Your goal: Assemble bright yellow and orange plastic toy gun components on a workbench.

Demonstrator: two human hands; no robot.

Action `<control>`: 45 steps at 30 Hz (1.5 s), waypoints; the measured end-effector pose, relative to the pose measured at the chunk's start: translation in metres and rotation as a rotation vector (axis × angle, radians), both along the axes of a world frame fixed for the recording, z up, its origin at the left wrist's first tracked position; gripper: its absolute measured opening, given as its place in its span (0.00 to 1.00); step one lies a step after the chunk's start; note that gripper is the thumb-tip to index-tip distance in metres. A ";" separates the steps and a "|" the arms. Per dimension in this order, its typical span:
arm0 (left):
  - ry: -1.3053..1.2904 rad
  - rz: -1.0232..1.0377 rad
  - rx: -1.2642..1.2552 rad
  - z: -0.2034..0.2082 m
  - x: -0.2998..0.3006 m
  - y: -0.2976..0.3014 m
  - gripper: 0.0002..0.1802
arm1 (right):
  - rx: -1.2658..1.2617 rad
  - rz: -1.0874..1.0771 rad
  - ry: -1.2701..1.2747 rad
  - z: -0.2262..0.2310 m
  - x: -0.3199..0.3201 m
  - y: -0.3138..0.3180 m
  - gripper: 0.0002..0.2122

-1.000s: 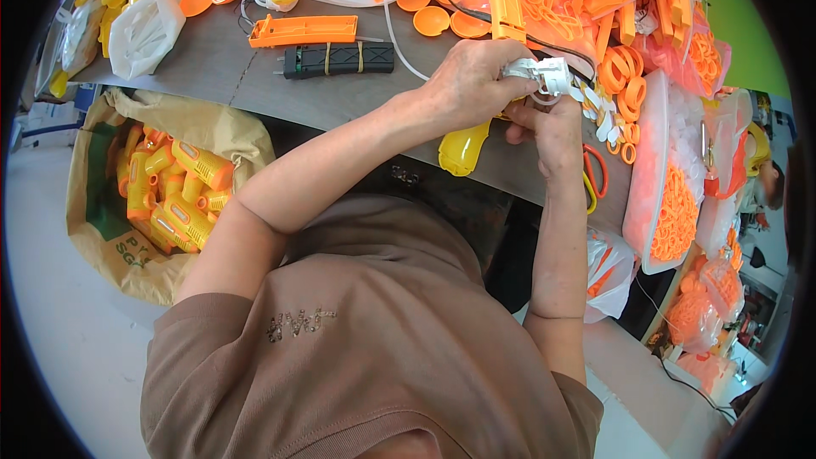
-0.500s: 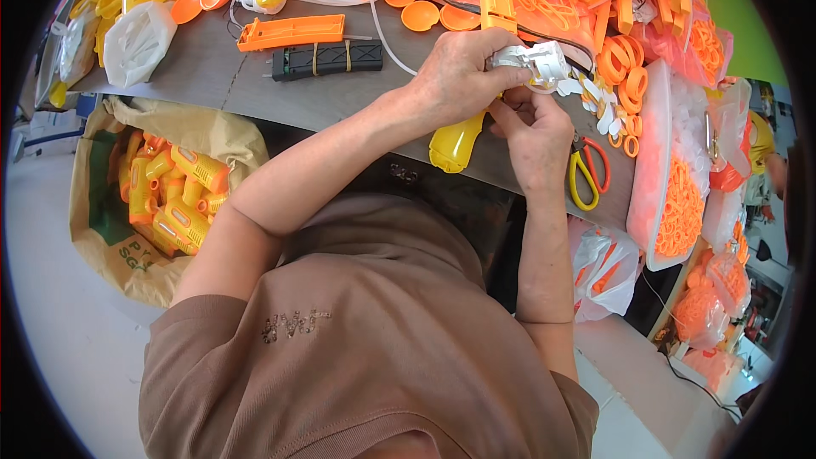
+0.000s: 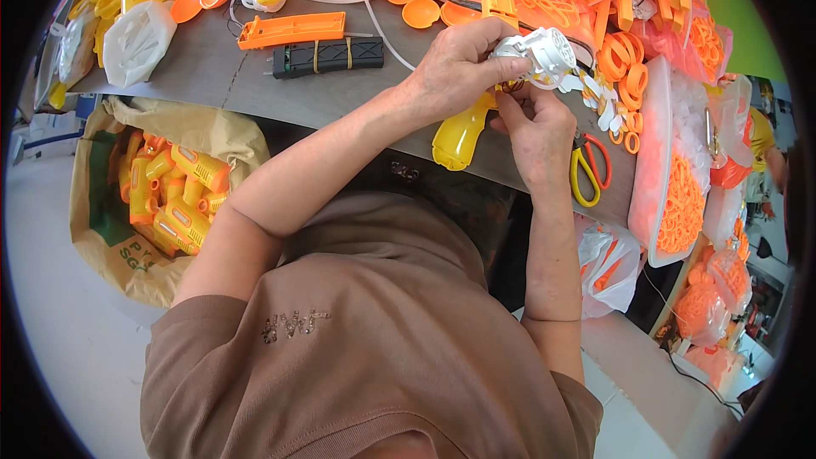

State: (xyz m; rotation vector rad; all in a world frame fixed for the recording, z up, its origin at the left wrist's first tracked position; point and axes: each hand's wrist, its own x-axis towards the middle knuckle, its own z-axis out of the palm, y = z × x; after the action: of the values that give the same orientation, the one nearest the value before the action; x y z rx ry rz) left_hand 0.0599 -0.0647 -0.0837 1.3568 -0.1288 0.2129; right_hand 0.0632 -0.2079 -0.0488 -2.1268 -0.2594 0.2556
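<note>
My left hand [image 3: 466,66] is closed on a white round plastic housing [image 3: 551,53], whose slotted round face shows toward the upper right. Just below, my right hand [image 3: 541,132] has its fingers pinched together by the housing's underside. Thin dark wires show there, though what the right fingertips grip is hidden. A glossy yellow plastic handle shell [image 3: 457,143] sticks out beneath the two hands, over the table's near edge. Scissors [image 3: 588,170] with one red and one yellow handle loop lie right of my right hand.
A black block with rubber bands [image 3: 330,58] and an orange tray-like part [image 3: 291,30] lie left. Orange rings [image 3: 620,55] and small white pieces [image 3: 605,106] are at the right, beside a bin [image 3: 654,195]. A paper bag [image 3: 93,195] holds yellow-orange bodies.
The white housing has turned in my left hand, so more of its round face shows. My right hand has shifted slightly, staying under it.
</note>
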 end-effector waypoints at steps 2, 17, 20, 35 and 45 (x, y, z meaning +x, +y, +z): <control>0.044 0.018 0.058 0.002 0.000 0.000 0.15 | -0.015 0.008 0.005 0.000 -0.002 -0.002 0.08; -0.042 0.098 0.260 0.000 -0.001 -0.004 0.15 | 0.301 -0.071 0.325 -0.005 0.016 -0.010 0.04; -0.036 0.095 0.365 0.003 -0.004 -0.005 0.13 | 0.335 -0.043 0.370 -0.010 0.020 -0.014 0.03; -0.027 0.140 0.421 0.009 -0.003 -0.007 0.14 | 0.548 -0.184 0.330 0.002 0.002 -0.018 0.10; -0.004 0.127 0.438 0.008 -0.003 -0.009 0.16 | -0.208 0.091 -0.772 -0.035 -0.029 -0.024 0.15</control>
State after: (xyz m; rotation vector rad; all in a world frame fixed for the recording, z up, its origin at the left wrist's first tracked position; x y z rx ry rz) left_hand 0.0565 -0.0735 -0.0762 1.8029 -0.0952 0.3064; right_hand 0.0346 -0.2318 -0.0840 -2.3384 -0.8028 -0.5268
